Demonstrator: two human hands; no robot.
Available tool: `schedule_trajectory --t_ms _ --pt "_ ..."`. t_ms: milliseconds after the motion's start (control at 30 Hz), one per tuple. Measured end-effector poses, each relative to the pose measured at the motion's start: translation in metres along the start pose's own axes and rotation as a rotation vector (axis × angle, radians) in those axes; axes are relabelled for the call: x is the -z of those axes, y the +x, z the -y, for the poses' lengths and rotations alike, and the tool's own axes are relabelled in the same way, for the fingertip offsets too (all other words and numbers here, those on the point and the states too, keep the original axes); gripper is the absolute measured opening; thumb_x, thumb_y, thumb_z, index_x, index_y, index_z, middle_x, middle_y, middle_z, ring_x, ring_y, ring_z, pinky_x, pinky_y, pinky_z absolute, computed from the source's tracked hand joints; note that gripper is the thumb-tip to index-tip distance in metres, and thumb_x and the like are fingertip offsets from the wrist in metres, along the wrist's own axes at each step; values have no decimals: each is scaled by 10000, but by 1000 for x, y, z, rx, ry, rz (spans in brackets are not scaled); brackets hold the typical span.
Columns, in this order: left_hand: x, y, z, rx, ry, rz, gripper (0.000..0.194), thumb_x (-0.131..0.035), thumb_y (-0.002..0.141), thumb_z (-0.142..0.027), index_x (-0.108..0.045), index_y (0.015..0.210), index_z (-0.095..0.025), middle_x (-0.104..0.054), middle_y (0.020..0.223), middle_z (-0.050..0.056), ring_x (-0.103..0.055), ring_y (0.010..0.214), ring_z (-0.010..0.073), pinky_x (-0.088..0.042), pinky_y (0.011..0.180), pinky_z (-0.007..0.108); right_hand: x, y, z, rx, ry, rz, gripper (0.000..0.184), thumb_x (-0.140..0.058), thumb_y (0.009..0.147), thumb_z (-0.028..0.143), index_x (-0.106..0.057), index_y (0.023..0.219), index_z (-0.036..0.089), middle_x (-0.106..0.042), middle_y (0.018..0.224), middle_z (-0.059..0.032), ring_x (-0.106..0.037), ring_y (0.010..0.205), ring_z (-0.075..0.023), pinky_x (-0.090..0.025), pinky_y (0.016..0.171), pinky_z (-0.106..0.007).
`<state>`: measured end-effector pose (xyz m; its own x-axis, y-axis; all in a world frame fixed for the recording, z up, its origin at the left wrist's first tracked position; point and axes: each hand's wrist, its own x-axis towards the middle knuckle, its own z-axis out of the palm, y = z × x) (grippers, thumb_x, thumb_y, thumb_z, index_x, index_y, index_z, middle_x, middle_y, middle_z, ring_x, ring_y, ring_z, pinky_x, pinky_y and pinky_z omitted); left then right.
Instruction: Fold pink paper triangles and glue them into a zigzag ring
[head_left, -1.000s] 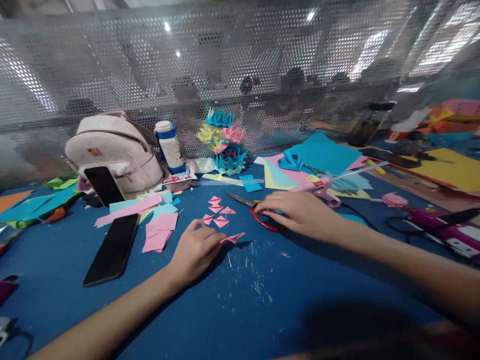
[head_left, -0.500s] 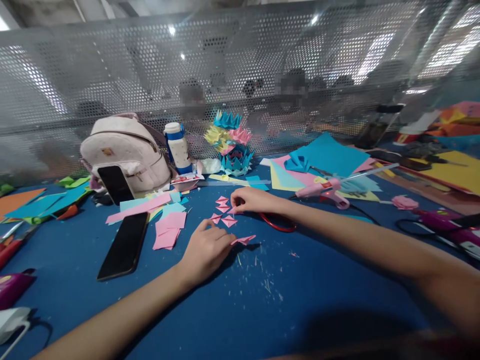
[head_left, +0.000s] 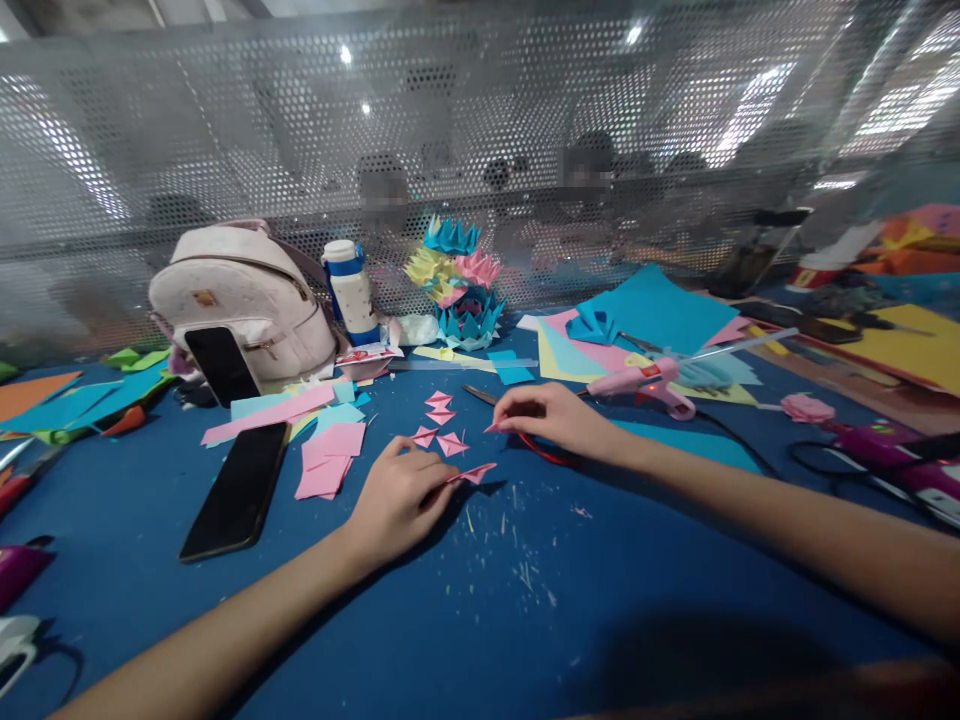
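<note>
My left hand [head_left: 405, 492] pinches a pink folded paper piece [head_left: 478, 473] between thumb and finger, just above the blue table. A small pink folded piece [head_left: 493, 428] shows at the closed fingertips of my right hand [head_left: 551, 418]. Between and beyond the hands lie several pink folded pieces [head_left: 452, 444] in a loose group. Under my right hand are scissors with a red handle [head_left: 546, 452]; their blades [head_left: 480, 395] point to the left, and part of the handle is hidden. Pink paper squares [head_left: 328, 462] lie left of my left hand.
A dark phone [head_left: 236, 490] lies at left, before a pale backpack [head_left: 244, 290] and a bottle [head_left: 352, 290]. Folded paper flowers [head_left: 469, 318] stand at the back. A pink glue gun [head_left: 645, 382] with a black cord rests at right, near coloured sheets [head_left: 660, 305].
My right hand has moved right, away from the group of pink pieces, with a small pink piece in its fingers. The scissors' blades now show. My left hand still holds its piece.
</note>
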<state>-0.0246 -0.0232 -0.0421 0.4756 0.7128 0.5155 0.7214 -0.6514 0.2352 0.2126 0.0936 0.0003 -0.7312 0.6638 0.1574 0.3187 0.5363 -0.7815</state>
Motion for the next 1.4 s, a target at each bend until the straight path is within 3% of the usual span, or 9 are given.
schedule_trajectory --t_ms 100,200,767,967,1133,1400 --pt "0 1 1 32 -41 29 274 -434 1032 -242 -689 951 -183 -689 753 4 -595 673 144 -372 792 348 -5 -19 2 -30 130 -53 237 -644 882 394 -714 882 167 -682 805 -35 -611 654 -125 -479 635 -271" --pt "-1 2 1 41 -57 40 273 -432 1035 -242 -686 952 -185 -686 755 2 -587 679 144 -374 798 350 -10 -28 3 -22 161 -74 222 -679 854 387 -730 854 171 -684 845 -40 -614 668 -120 -489 658 -273" --pt "-1 5 2 10 -55 72 283 -437 1044 -251 -678 913 -180 -678 738 0 -561 653 137 -395 810 354 -22 -29 2 -69 220 -79 295 -745 794 473 -699 805 183 -673 701 -10 -606 630 -125 -469 603 -259" --pt "-3 6 3 99 -113 63 200 -522 1016 -292 -682 938 -200 -699 873 29 -619 809 173 -418 772 338 -24 -30 0 -63 206 -48 284 -745 801 455 -702 807 175 -663 690 -12 -579 610 -115 -446 578 -247" --pt "-3 9 1 173 -204 45 239 -554 995 -353 -697 883 -198 -721 805 29 -629 733 169 -465 742 337 -26 -32 2 -101 228 -21 251 -773 770 422 -705 793 181 -666 675 -12 -611 620 -130 -459 584 -256" --pt "0 13 -3 276 -322 71 225 -575 956 -293 -700 796 -195 -722 752 7 -626 672 158 -450 674 300 -25 -31 4 -116 186 10 146 -767 756 321 -725 740 181 -713 733 -24 -620 688 -144 -461 624 -265"
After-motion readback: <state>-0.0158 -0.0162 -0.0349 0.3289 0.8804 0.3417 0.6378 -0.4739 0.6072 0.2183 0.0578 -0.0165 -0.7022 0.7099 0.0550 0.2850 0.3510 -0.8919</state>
